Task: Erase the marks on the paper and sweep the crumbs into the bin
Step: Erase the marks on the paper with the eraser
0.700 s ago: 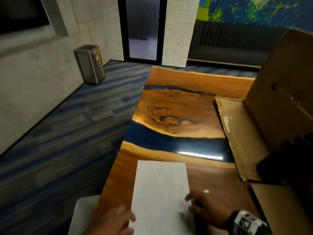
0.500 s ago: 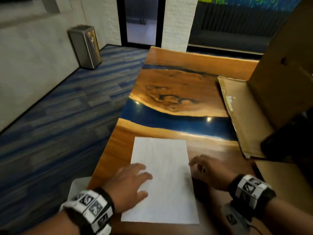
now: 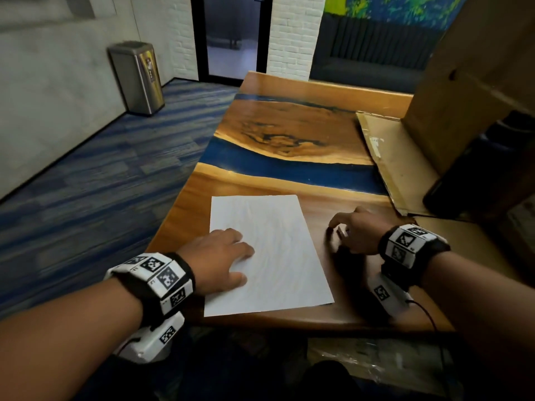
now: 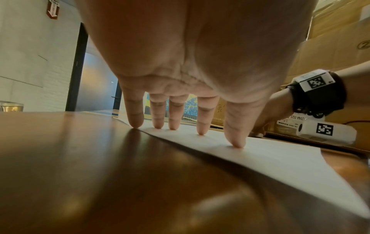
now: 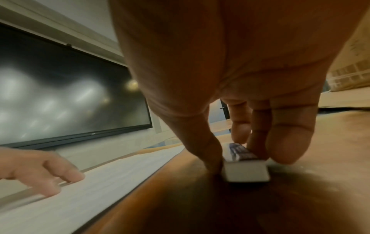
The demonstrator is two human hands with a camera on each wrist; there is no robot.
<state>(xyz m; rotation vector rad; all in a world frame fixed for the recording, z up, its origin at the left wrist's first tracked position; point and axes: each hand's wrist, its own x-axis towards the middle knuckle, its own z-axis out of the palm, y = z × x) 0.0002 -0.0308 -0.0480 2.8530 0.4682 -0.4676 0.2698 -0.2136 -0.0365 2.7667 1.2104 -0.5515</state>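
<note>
A white sheet of paper [image 3: 269, 256] with faint grey pencil marks lies on the wooden table [image 3: 289, 131] near its front edge. My left hand [image 3: 223, 256] presses the sheet's left side with straight, spread fingers [image 4: 174, 125]. To the right of the sheet, my right hand [image 3: 347, 233] pinches a white eraser [image 5: 245, 168] with a blue sleeve between thumb and fingers, and the eraser rests on the bare wood. The paper [image 5: 80, 194] shows at lower left in the right wrist view. I see no crumbs.
A steel bin [image 3: 137, 76] stands on the carpet by the left wall, well away from the table. Cardboard boxes [image 3: 463, 96] and a flat cardboard sheet [image 3: 396, 163] fill the table's right side. A dark object [image 3: 477, 175] sits beside them. A chair seat is under my left wrist.
The head view has tilted down, bringing both wrists into sight. My left hand has settled flat on the paper, and my right hand has closed over the eraser beside the sheet.
</note>
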